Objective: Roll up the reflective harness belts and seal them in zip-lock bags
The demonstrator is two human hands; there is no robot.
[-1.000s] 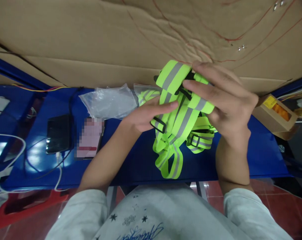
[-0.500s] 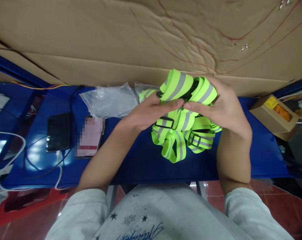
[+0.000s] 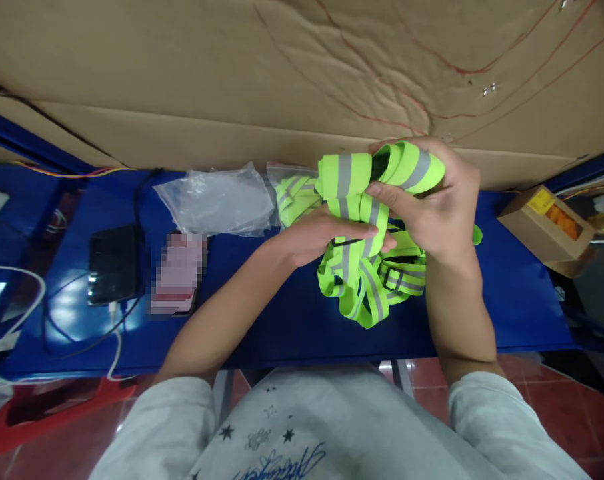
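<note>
A bundle of neon-yellow reflective straps (image 3: 365, 293) with grey stripes and black buckles hangs over the blue table. My right hand (image 3: 435, 200) grips the folded upper loops, its thumb pressed on their near side. Lower and to the left, my left hand (image 3: 327, 233) has its fingers closed around the straps below the folds, beside a black buckle. Some of the fingers of both hands are hidden by the straps. Behind my left hand lies a clear bag (image 3: 297, 197) with more yellow strap in it.
Clear plastic bags (image 3: 222, 200) lie at the table's back edge. Left of them are a phone with a blurred screen (image 3: 178, 273) and a black device (image 3: 115, 265) with cables. An open cardboard box (image 3: 545, 230) stands at the right, and a cardboard wall (image 3: 182, 73) rises behind.
My left hand has moved down from the upper folds to the straps below. The left fold has turned flatter, and my right hand still holds the top.
</note>
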